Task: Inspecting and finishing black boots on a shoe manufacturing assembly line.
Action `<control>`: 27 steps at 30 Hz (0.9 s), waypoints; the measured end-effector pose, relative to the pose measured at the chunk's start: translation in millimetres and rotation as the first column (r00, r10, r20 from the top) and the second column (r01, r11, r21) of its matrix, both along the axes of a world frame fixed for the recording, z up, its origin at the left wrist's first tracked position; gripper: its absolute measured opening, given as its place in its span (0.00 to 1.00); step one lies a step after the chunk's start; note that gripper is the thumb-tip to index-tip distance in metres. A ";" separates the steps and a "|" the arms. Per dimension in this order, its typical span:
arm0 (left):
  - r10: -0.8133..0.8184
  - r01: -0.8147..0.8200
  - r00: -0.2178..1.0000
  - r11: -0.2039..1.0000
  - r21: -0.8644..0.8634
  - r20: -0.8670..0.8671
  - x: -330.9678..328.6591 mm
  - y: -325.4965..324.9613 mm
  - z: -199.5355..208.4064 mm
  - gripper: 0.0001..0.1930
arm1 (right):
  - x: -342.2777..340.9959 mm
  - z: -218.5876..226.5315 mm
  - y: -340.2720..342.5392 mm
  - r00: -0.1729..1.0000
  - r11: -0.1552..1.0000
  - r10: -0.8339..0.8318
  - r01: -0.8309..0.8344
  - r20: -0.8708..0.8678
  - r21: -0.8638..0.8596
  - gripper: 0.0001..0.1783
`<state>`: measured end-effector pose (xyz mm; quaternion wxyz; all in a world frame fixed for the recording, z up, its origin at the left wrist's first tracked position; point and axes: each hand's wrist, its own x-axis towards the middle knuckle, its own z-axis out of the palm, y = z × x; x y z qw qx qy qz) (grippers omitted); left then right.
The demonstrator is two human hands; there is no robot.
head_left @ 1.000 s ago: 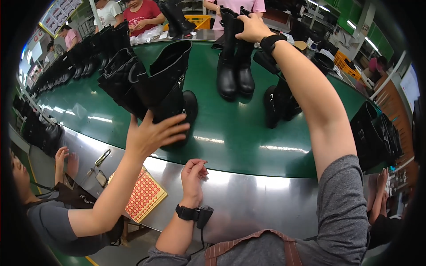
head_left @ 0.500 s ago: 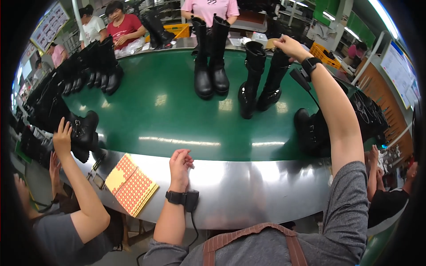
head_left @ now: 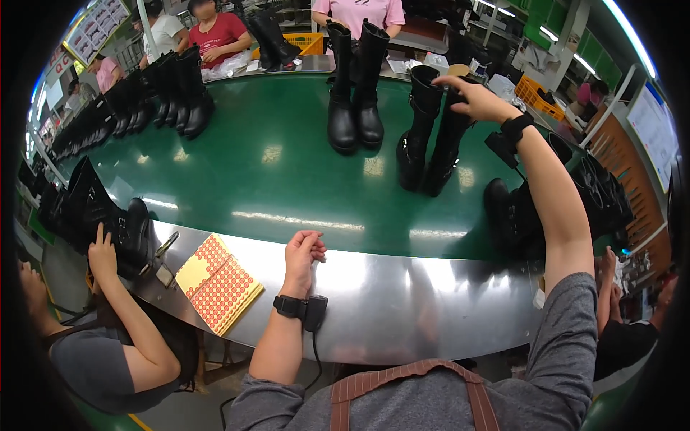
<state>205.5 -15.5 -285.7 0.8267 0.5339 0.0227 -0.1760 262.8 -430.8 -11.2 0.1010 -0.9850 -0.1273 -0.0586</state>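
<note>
My right hand [head_left: 480, 100] reaches over the top of a tall black boot [head_left: 449, 147], thumb and forefinger spread apart at the shaft's upper edge. Whether the fingers touch the leather is hard to tell. Just left of it stands the other boot of that pair [head_left: 420, 126], upright with buckles. My left hand [head_left: 303, 255] hovers over the metal table edge, its fingers curled together; anything between the fingertips is too small to make out. Nearest to it lies a stack of yellow sheets [head_left: 221, 284] with rows of round red stickers.
Another upright black boot pair [head_left: 356, 118] stands at the far middle of the green table [head_left: 280, 187]. More boots [head_left: 514, 208] lie at right; a row [head_left: 169, 97] lines the far left. A co-worker's hand [head_left: 103, 251] touches a boot [head_left: 108, 208] at left.
The right hand's fingers have spread from a pinch at the boot top. The boot pair beneath it has shifted and turned slightly. My left fingers have curled in. The co-worker's boot has moved.
</note>
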 end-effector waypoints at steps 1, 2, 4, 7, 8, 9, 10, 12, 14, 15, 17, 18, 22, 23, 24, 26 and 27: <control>0.001 -0.001 1.000 1.000 -0.005 0.007 0.3 0.1 0.0 0.07 | 0.4 1.0 8.1 0.988 0.997 -0.061 0.067 -0.145 0.037 0.40; 0.002 -0.002 1.000 1.000 -0.006 0.006 0.6 0.5 -0.6 0.08 | 2.4 1.3 16.2 0.984 0.996 -0.089 0.088 -0.151 -0.015 0.42; -0.005 0.005 1.000 1.000 -0.017 0.005 2.0 1.4 -2.0 0.08 | 6.4 5.6 26.0 0.935 0.971 -0.193 0.226 -0.297 0.079 0.45; -0.003 0.002 1.000 0.999 -0.046 -0.018 3.4 1.7 -3.4 0.07 | 10.6 3.9 33.7 0.904 0.906 -0.406 0.417 -0.136 0.067 0.46; 0.001 -0.001 1.000 0.999 -0.049 0.000 4.0 2.0 -3.2 0.07 | 9.7 -0.1 35.3 0.904 0.906 -0.407 0.418 -0.133 0.072 0.46; 0.001 0.000 1.000 0.999 -0.046 0.005 4.2 1.7 -3.0 0.07 | 6.9 -6.9 37.2 0.909 0.909 -0.416 0.417 -0.034 0.026 0.44; -0.001 0.000 1.000 1.000 -0.025 -0.024 4.1 1.4 -2.8 0.07 | 4.6 -12.5 38.2 0.892 0.895 -0.443 0.446 0.092 -0.017 0.43; -0.015 0.016 1.000 0.999 -0.034 0.005 4.3 0.8 -2.7 0.07 | -12.8 -36.6 41.4 0.852 0.919 -0.387 0.390 0.353 0.067 0.37; -0.009 0.009 1.000 1.000 -0.027 0.007 4.8 1.4 -4.0 0.08 | -38.1 -57.2 45.0 0.804 0.900 -0.435 0.401 0.406 0.170 0.33; -0.007 0.008 1.000 0.999 -0.053 0.011 4.7 1.9 -5.4 0.08 | -51.6 -60.9 44.7 0.785 0.900 -0.434 0.405 0.443 0.164 0.31; -0.016 0.017 1.000 0.998 -0.068 0.012 5.6 3.5 -9.0 0.08 | -80.6 -45.0 37.3 0.806 0.912 -0.410 0.377 0.427 0.164 0.30; -0.012 0.015 0.999 0.995 -0.101 0.031 6.4 4.6 -10.1 0.08 | -97.5 -30.6 35.8 0.823 0.905 -0.425 0.391 0.376 0.167 0.30; -0.026 0.027 0.999 0.999 -0.021 0.032 1.1 2.9 1.2 0.08 | -187.7 32.8 59.9 0.783 0.969 -0.241 0.161 0.574 0.187 0.27; -0.063 0.060 0.997 0.997 0.057 0.052 -4.9 0.6 9.9 0.12 | -217.3 43.0 72.0 0.802 0.965 -0.227 0.111 0.552 0.236 0.26; -0.099 0.098 0.989 0.995 0.014 0.106 -16.3 -5.6 19.7 0.12 | -246.4 49.3 85.2 0.827 0.970 -0.150 0.016 0.542 0.244 0.23; -0.269 0.160 0.894 0.939 0.303 0.360 -47.2 -24.1 45.8 0.26 | -300.9 46.4 113.4 0.883 0.960 -0.196 0.083 0.427 0.268 0.18; -0.377 0.222 0.786 0.911 0.346 0.489 -69.7 -34.8 59.3 0.36 | -317.3 36.4 126.4 0.891 0.966 -0.192 0.099 0.412 0.238 0.18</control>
